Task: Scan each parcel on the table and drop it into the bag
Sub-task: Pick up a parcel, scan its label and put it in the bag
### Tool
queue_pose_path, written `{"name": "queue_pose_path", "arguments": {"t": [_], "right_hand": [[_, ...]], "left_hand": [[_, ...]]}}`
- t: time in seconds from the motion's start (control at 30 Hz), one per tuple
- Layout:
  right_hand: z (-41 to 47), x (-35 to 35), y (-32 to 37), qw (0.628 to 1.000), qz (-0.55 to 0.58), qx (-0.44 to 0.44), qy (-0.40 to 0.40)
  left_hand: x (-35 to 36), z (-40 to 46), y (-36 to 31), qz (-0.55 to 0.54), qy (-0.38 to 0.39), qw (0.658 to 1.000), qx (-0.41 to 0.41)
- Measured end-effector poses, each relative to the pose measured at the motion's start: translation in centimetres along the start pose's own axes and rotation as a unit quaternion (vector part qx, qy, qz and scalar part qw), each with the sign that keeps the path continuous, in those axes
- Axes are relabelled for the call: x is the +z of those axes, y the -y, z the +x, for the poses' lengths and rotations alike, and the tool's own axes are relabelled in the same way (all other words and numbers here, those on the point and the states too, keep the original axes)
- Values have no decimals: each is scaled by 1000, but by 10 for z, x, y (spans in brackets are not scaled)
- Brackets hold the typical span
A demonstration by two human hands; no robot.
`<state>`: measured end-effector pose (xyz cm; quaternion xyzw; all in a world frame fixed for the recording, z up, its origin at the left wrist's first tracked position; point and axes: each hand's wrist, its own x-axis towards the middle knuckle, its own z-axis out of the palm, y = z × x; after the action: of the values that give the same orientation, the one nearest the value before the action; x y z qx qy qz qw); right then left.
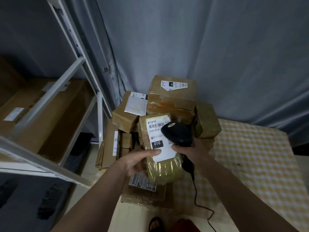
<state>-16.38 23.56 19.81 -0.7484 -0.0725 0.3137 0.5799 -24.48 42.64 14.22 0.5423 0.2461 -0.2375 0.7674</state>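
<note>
scanner (177, 135) hides label (159, 139) right side; left hand (139, 160) fingers behind parcel (163, 156); cable (200, 203) cut off btm.

Held parcel's label (158, 138) reads "010" and "010-010-".

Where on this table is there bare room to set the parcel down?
The yellow checked tablecloth lies bare right of the brown cardboard parcel pile, beyond the black scanner cable. The table's left side is crowded with stacked parcels.

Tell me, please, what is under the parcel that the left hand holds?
Under the held parcel lies another taped parcel with a white label, on the table. The held parcel covers its far part.
</note>
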Motion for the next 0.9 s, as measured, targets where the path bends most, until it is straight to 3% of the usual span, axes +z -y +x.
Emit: {"name": "queue_pose_path", "arguments": {"t": [0.23,0.43,0.9], "right_hand": [[-9,9,32,996,-24,-51,-75],[-23,19,44,996,-28,-68,-41],[-30,21,46,998,-40,-40,-13]], "left_hand": [[-13,2,-15,-49,-108,991,58],[-12,-6,-29,-51,-156,981,104],[-17,3,-30,-65,-162,979,101]]}}
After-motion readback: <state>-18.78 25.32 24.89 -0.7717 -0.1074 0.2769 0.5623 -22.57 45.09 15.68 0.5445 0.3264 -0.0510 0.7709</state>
